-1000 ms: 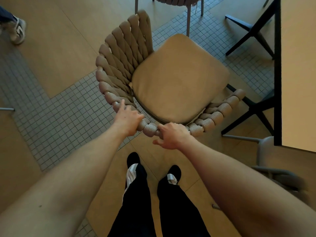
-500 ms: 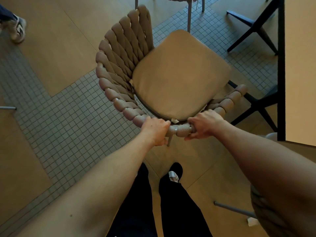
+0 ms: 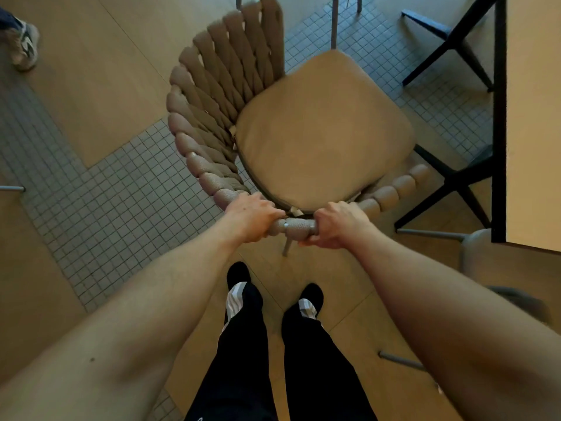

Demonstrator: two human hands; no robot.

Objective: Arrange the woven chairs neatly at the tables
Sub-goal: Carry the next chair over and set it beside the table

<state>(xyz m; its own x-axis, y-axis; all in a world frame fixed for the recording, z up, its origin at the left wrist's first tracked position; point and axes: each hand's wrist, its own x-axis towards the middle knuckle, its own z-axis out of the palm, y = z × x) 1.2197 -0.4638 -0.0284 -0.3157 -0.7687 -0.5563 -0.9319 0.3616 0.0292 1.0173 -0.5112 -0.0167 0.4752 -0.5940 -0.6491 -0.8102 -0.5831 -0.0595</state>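
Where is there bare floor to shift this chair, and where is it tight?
Both hands, left and right, grip the woven chair. Bare floor lies on its left, up to the shoe. Crowded on the right: black table legs, table and another chair.

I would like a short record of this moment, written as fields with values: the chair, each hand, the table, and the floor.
chair: woven chair with a tan cushion, seat facing toward the table
left hand: left hand closed on the woven rim of the backrest
right hand: right hand closed on the same rim, beside the left
table: table at right, black frame, dark cross base under it
floor: floor part small grey tiles, part tan panels
other: a second person's shoe at top left
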